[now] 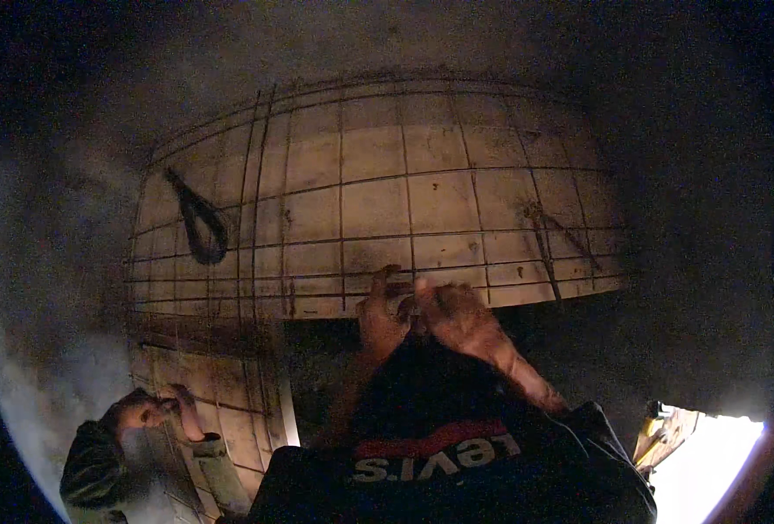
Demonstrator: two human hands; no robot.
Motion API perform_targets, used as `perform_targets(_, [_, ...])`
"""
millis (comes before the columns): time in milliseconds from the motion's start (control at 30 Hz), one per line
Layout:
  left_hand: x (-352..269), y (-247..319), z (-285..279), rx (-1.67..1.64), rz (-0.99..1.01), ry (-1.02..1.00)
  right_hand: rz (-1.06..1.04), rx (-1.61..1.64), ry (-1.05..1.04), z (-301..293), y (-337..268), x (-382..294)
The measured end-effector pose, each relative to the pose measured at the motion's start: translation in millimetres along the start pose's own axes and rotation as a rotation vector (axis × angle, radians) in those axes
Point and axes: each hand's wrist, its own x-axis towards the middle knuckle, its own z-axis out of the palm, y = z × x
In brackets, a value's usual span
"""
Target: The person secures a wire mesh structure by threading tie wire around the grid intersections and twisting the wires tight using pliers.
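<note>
A grid of thin steel reinforcing bars (406, 175) lies over pale wooden formwork boards (374, 150). At the near edge of the boards, by a bar crossing, my left hand (384, 314) has its fingers raised and bent at the grid. Just beside it on the right is my right hand (456, 314), blurred, with its thumb towards the left one. Whether either hand holds a tie wire or a tool cannot be made out in the dim light. A dark looped bundle, perhaps of tie wire (205, 229), rests on the grid at the left.
At the lower left another person (99, 458) has both arms raised beside a second stretch of barred boards (230, 419). Dark rods (547, 255) cross the grid at the right. A bright opening (708, 465) shows at the lower right. Dark walls surround the boards.
</note>
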Motion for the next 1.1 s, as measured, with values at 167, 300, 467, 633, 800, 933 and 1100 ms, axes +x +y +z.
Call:
perform_targets(167, [4,3,-4,-0.082,-0.044,-0.043,0.025,-0.127,0.029,-4,16,22])
perform_targets(300, [14,1,-7,-0.144,-0.105,-0.123,0.002,-0.159,-0.046,0,25,21])
perform_targets(467, [38,29,-15,0.054,-0.139,-0.275,0.187,-0.079,0.044,14,23,5])
perform_targets(633, [44,31,-10,0.333,0.125,-0.173,0.044,-0.268,0.104,33,26,2])
perform_targets(800, [47,8,-16,0.182,-0.066,-0.421,0.145,-0.509,-0.084,38,32,11])
perform_targets(933, [38,9,-15,0.201,-0.099,-0.329,0.21,-0.38,-0.036,29,19,14])
perform_targets(1100, [23,-49,19,0.531,-0.108,-0.378,-0.152,-0.247,0.099,29,51,5])
